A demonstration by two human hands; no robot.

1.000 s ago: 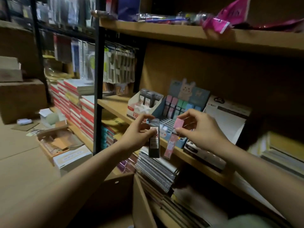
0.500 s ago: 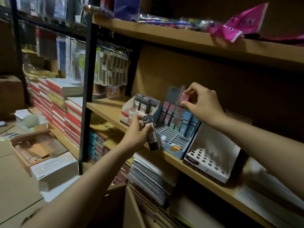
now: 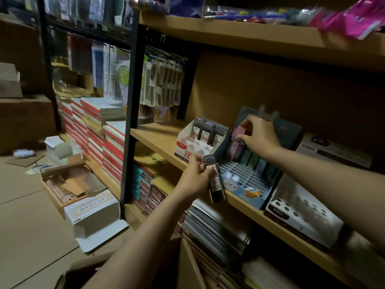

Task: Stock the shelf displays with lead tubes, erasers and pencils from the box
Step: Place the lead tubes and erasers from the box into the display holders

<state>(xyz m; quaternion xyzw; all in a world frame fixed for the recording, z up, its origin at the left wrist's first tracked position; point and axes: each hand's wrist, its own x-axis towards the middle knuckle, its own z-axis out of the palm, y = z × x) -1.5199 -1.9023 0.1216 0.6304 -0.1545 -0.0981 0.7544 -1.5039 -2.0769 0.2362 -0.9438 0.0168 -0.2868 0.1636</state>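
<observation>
- While your left hand (image 3: pixel 194 178) curls round a dark lead tube (image 3: pixel 215 180), thumb against its labelled face, the tube hangs tilted just in front of the shelf edge (image 3: pixel 245 207).
- Your right hand (image 3: pixel 257 135) pinches the top of a pink eraser (image 3: pixel 239 132), which stands in the back row of the blue display (image 3: pixel 245 182).
- Beside it on the left, the white display (image 3: pixel 187 147) holds three more tubes upright.
- On the right sits a white tray with round holes (image 3: pixel 302 213).
- Below your arms, the cardboard box (image 3: pixel 187 263) stands open.
</observation>
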